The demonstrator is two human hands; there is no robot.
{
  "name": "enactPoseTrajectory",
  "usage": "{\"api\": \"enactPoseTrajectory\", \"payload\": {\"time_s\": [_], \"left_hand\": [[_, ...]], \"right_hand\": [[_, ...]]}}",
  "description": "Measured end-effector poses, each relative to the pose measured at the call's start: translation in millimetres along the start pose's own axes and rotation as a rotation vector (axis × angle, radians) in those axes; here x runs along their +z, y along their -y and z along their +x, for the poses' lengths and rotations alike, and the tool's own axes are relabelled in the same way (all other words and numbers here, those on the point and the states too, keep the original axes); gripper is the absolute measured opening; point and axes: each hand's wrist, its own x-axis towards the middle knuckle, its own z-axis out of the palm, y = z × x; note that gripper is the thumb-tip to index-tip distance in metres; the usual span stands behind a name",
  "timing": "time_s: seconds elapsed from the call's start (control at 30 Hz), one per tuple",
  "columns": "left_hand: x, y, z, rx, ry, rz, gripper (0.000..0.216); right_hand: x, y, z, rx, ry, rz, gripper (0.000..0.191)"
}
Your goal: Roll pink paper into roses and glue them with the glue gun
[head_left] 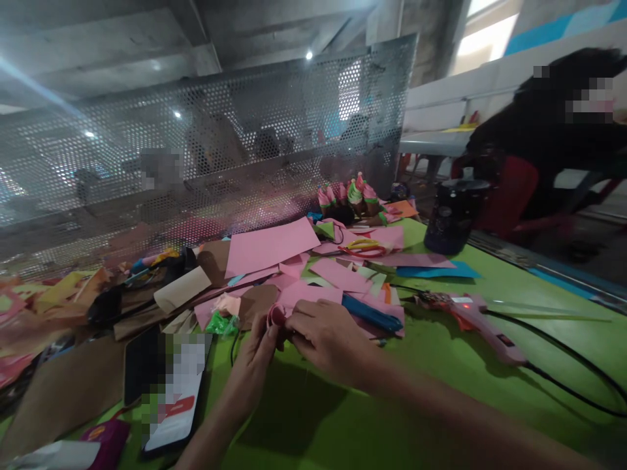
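Note:
Between the fingertips of both hands is a small curled piece of pink paper [277, 316], with darker red or brown showing inside its loop. My left hand [255, 352] grips it from the left, thumb and fingers closed around its lower side. From the right, my right hand [327, 334] pinches at its edge, and its curled fingers hide part of the piece. Just beyond the hands lie pink paper sheets [272, 248] and a brown paper piece [258, 301]. Crinkled green plastic [223, 324] lies left of my left hand. A shiny blue packet [375, 314] rests right of my right hand.
A pink glue gun [504, 343] with a lit red light and black cord lies right. Scissors [362, 248] lie on the paper. A dark tumbler [448, 219], small swirl-topped paper cones [355, 194] and a perforated metal divider [274, 130] stand behind. A phone [196, 408] lies left. A person sits at right.

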Motion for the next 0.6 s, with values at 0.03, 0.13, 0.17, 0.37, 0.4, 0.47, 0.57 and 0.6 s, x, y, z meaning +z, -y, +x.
{"api": "enactPoseTrajectory", "payload": {"time_s": [0.03,0.13,0.17,0.37,0.4,0.47,0.57,0.6], "left_hand": [[-0.3,1.2,0.5,-0.009,0.002,-0.013,0.059],[-2.1,3.9,2.2,-0.020,0.033,-0.057,0.060],[-2.9,4.5,2.7,-0.024,0.050,-0.070,0.061],[-7.3,4.5,2.1,-0.078,0.080,-0.116,0.066],[-7.7,3.9,1.7,-0.087,0.076,-0.120,0.066],[-8.4,1.9,0.7,-0.101,0.084,-0.131,0.065],[-9.2,-1.7,-0.2,-0.085,0.134,-0.129,0.061],[-9.5,-2.7,-0.3,-0.073,0.149,-0.120,0.059]], "right_hand": [[0.3,0.4,0.4,0.009,-0.006,-0.004,0.006],[0.6,1.2,1.6,0.037,-0.035,0.044,0.008],[0.5,1.3,2.0,0.051,-0.045,0.077,0.009],[-1.0,1.5,2.1,0.117,-0.059,0.276,0.017],[-1.2,1.5,2.0,0.115,-0.055,0.288,0.019],[-1.6,1.3,1.9,0.112,-0.044,0.296,0.020],[-1.9,0.6,2.3,0.096,-0.033,0.301,0.019],[-1.9,0.2,2.5,0.087,-0.036,0.300,0.018]]}}
